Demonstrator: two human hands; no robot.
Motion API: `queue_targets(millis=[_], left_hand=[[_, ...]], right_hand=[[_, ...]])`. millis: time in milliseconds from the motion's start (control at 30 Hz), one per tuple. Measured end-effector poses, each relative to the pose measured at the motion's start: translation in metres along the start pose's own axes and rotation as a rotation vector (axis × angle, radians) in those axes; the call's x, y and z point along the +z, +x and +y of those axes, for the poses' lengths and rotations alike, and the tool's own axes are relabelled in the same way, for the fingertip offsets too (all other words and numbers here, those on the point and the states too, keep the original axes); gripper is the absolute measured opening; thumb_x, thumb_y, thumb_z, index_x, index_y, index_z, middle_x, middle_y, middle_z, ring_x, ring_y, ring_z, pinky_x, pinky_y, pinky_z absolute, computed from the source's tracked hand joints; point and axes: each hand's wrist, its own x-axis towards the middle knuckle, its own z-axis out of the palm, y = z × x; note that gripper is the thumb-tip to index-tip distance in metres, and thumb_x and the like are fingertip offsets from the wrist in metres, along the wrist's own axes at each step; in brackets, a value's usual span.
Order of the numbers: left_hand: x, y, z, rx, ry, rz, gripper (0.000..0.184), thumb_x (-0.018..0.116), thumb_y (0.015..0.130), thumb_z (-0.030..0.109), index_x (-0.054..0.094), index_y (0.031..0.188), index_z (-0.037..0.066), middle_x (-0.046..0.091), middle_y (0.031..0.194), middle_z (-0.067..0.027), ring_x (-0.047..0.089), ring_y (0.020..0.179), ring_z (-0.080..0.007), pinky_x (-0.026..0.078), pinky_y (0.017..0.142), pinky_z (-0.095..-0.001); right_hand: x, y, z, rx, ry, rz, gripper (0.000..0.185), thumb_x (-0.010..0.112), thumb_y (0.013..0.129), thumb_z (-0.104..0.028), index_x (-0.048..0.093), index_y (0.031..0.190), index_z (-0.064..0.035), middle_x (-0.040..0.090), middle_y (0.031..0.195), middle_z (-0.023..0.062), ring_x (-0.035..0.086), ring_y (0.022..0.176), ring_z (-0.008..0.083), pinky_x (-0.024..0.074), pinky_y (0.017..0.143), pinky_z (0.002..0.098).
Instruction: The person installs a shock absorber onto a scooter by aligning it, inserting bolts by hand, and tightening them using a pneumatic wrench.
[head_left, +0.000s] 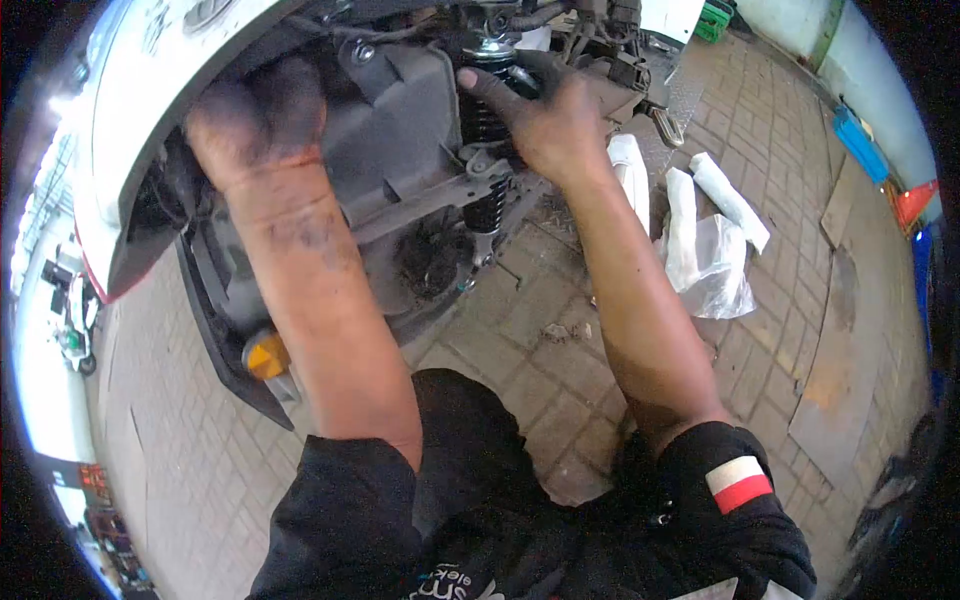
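My left hand (262, 120) reaches under the white body panel (150, 90) of a vehicle, beside the dark plastic inner fender (385, 140). It is blurred, and its fingertips are hidden in shadow. My right hand (550, 115) is at the top of the black coil shock absorber (484, 120), thumb on the near side and fingers spread around it, partly hidden behind. Below the shock runs a dusty metal bracket (420, 203). An orange reflector (266, 356) sits on the black fender at the lower left.
White wrapped pieces (682, 225) and clear plastic (722, 285) lie on the brick floor (560, 390) to the right. A flat board (835, 370), a blue object (860, 143) and a red one (912, 203) are farther right. Another vehicle (75, 325) stands far left.
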Motion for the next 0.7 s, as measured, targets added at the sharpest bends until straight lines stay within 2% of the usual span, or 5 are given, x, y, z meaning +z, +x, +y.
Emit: queue_targets(millis=[200, 233, 400, 500, 700], left_hand=[[-0.023, 0.004, 0.008, -0.015, -0.001, -0.071, 0.039, 0.055, 0.092, 0.028, 0.057, 0.121, 0.001, 0.063, 0.119, -0.0147, 0.061, 0.108, -0.029, 0.045, 0.1, -0.0414], [0.003, -0.01, 0.009, -0.009, 0.005, 0.097, 0.046, 0.048, 0.093, 0.024, 0.048, 0.132, 0.0, 0.052, 0.135, -0.0163, 0.049, 0.125, -0.0302, 0.033, 0.11, -0.0445], [-0.006, -0.013, 0.014, 0.022, 0.068, 0.068, 0.047, 0.048, 0.093, 0.028, 0.05, 0.132, 0.002, 0.05, 0.138, -0.0136, 0.044, 0.129, -0.0278, 0.027, 0.113, -0.0435], [-0.027, -0.021, 0.023, -0.143, -0.327, -0.044, 0.046, 0.054, 0.092, 0.025, 0.05, 0.128, -0.003, 0.058, 0.126, -0.0179, 0.056, 0.117, -0.0299, 0.041, 0.105, -0.0456], [-0.072, -0.017, 0.038, -0.373, -0.34, -0.34, 0.048, 0.049, 0.095, 0.023, 0.042, 0.138, 0.002, 0.044, 0.143, -0.0125, 0.042, 0.132, -0.0274, 0.024, 0.115, -0.0421]], right_hand=[[0.0, -0.001, -0.001, -0.045, 0.097, -0.04, 0.049, 0.072, 0.078, -0.045, 0.068, 0.106, -0.0053, 0.069, 0.098, 0.0201, 0.066, 0.093, 0.0352, 0.0506, 0.08, 0.0406], [0.002, -0.001, 0.0, -0.087, 0.094, 0.019, 0.047, 0.071, 0.078, -0.046, 0.069, 0.104, -0.007, 0.069, 0.096, 0.0204, 0.066, 0.092, 0.0366, 0.0507, 0.079, 0.0416], [0.003, -0.004, -0.006, 0.045, 0.056, -0.066, 0.054, 0.072, 0.079, -0.047, 0.067, 0.11, -0.0038, 0.069, 0.1, 0.0173, 0.067, 0.092, 0.0295, 0.0497, 0.083, 0.0361], [0.009, -0.005, -0.002, -0.026, 0.093, 0.008, 0.053, 0.072, 0.077, -0.045, 0.066, 0.106, -0.0009, 0.068, 0.094, 0.0224, 0.065, 0.09, 0.0397, 0.0509, 0.08, 0.044], [0.013, -0.012, 0.0, 0.002, 0.169, -0.026, 0.048, 0.074, 0.076, -0.04, 0.066, 0.103, -0.0013, 0.068, 0.094, 0.0216, 0.065, 0.091, 0.0387, 0.0508, 0.08, 0.0432]])
